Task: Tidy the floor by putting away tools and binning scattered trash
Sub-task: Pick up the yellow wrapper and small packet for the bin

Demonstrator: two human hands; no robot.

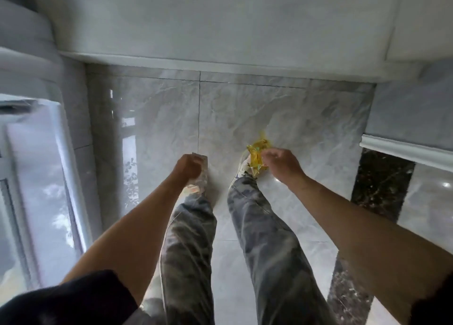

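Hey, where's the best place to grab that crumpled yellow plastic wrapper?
Pinch the bunched middle of the crumpled yellow plastic wrapper from above, probably; its loose thin tips would likely slip or tear. The right hand already closes on it from the right.

The floor [282,108] is of polished stone-look tile, grey with pale veins, very glossy, so that it mirrors the window. A strip of dark speckled stone [377,184] in it is also glossy. The yellow wrapper [257,150] in the right hand [282,162] looks like thin, crinkled, half-transparent plastic film with a shine. The trousers [264,238] are matt woven cloth with a camouflage print. The dark sleeve [73,300] is soft, matt cloth.
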